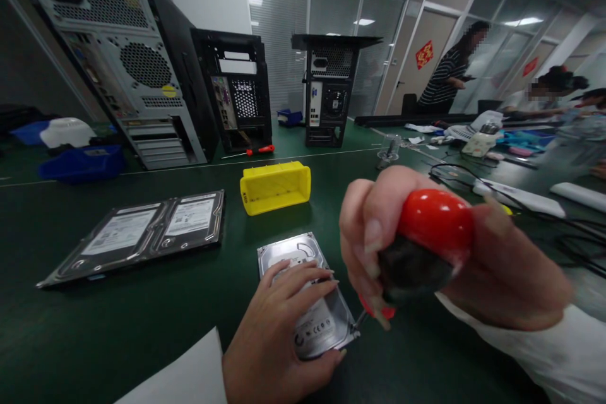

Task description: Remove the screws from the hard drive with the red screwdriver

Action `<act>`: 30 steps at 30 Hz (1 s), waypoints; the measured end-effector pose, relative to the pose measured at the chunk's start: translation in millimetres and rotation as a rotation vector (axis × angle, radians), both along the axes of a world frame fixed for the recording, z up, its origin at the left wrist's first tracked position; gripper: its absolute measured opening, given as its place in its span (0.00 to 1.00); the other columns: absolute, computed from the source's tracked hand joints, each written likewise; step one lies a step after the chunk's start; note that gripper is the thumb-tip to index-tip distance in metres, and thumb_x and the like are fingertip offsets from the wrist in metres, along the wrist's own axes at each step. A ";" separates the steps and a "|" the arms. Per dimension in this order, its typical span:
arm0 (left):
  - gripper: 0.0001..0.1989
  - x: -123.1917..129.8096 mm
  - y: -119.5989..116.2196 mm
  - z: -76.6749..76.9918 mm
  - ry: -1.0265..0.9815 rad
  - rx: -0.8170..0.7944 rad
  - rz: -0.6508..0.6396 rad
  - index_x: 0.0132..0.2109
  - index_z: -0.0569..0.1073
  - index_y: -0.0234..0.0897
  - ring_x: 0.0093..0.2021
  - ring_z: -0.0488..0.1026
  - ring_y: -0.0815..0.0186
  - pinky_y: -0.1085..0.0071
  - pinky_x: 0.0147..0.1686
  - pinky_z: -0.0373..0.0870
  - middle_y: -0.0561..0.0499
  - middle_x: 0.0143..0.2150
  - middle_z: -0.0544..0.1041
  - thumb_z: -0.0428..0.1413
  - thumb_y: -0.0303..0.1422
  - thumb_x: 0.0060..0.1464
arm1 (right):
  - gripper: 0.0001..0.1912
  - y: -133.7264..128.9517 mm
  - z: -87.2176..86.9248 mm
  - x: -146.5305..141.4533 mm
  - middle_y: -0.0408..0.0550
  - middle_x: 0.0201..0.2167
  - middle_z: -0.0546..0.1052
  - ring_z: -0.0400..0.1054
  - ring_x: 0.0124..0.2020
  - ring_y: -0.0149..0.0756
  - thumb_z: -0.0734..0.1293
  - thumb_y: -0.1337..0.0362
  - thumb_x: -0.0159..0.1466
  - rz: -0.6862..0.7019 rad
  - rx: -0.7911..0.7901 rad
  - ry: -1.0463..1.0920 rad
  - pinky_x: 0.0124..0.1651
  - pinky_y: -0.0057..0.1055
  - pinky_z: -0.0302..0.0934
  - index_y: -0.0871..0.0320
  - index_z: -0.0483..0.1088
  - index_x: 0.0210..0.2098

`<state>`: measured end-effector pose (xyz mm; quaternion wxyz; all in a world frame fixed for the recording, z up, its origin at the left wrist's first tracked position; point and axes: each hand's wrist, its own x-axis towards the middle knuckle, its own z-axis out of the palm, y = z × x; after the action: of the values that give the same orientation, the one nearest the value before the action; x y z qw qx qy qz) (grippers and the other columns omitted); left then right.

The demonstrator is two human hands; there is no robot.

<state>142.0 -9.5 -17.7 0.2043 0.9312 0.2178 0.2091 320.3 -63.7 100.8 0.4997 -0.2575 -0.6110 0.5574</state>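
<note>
A silver hard drive (326, 322) lies on the green table with its labelled side up. My left hand (284, 328) presses over it, fingers across the top and thumb along the near edge. Wrapped in my right hand (374, 221) is a screwdriver (433, 227) with a red and black handle. Its shaft slants down to the drive's near right corner, where the tip touches or almost touches a screw spot. My palm and fingers hide part of the handle and much of the drive's label.
Two more hard drives (156, 233) lie side by side at left. A yellow bin (277, 189) is tipped toward me. Behind stand computer cases (142, 57), a second red screwdriver (258, 150) and blue bins (83, 163). Black cables (492, 180) and people (454, 69) are at right.
</note>
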 end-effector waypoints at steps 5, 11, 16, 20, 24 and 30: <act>0.30 1.0 -2.5 0.6 -0.052 -0.013 0.019 0.57 0.67 0.41 0.54 0.69 0.49 0.43 0.58 0.56 0.45 0.55 0.71 0.60 0.33 0.44 | 0.13 6.9 -7.3 -7.1 0.37 0.27 0.70 0.66 0.23 0.24 0.69 0.58 0.60 0.047 0.060 0.165 0.27 0.24 0.66 0.54 0.60 0.34; 0.29 2.1 -1.1 3.4 0.002 -0.056 0.019 0.54 0.69 0.42 0.55 0.68 0.50 0.44 0.59 0.54 0.45 0.57 0.70 0.61 0.33 0.42 | 0.13 3.6 -1.4 -7.1 0.36 0.19 0.64 0.58 0.18 0.23 0.62 0.51 0.63 0.019 0.006 0.074 0.22 0.23 0.61 0.54 0.63 0.36; 0.32 1.7 -1.4 0.5 -0.008 -0.047 0.005 0.56 0.67 0.43 0.56 0.66 0.52 0.48 0.60 0.53 0.47 0.58 0.69 0.61 0.34 0.42 | 0.23 2.4 11.5 3.0 0.45 0.27 0.70 0.69 0.26 0.31 0.55 0.48 0.66 -0.017 -0.006 -0.087 0.28 0.29 0.67 0.60 0.69 0.33; 0.34 1.8 -0.9 -1.5 -0.002 -0.024 0.011 0.58 0.65 0.43 0.58 0.63 0.52 0.50 0.60 0.53 0.47 0.60 0.67 0.62 0.33 0.41 | 0.19 10.4 9.4 6.2 0.46 0.31 0.72 0.72 0.31 0.33 0.61 0.50 0.64 0.031 0.098 -0.040 0.35 0.33 0.70 0.61 0.68 0.33; 0.35 2.1 -0.7 -0.2 -0.001 -0.050 0.014 0.59 0.65 0.42 0.58 0.64 0.53 0.51 0.62 0.50 0.47 0.59 0.68 0.62 0.33 0.41 | 0.05 12.8 0.2 2.9 0.39 0.26 0.71 0.68 0.24 0.26 0.65 0.61 0.64 0.001 0.157 0.056 0.28 0.27 0.67 0.56 0.67 0.37; 0.35 2.3 -1.1 -0.6 -0.009 -0.060 0.025 0.58 0.65 0.42 0.57 0.65 0.52 0.50 0.61 0.51 0.47 0.58 0.69 0.62 0.34 0.41 | 0.17 4.0 6.8 -1.9 0.44 0.29 0.68 0.66 0.28 0.32 0.57 0.52 0.67 -0.061 0.125 -0.039 0.28 0.30 0.64 0.57 0.72 0.37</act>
<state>144.3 -10.6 -18.3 0.2307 0.9209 0.2345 0.2092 318.4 -59.7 107.6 0.5195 -0.2550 -0.6462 0.4976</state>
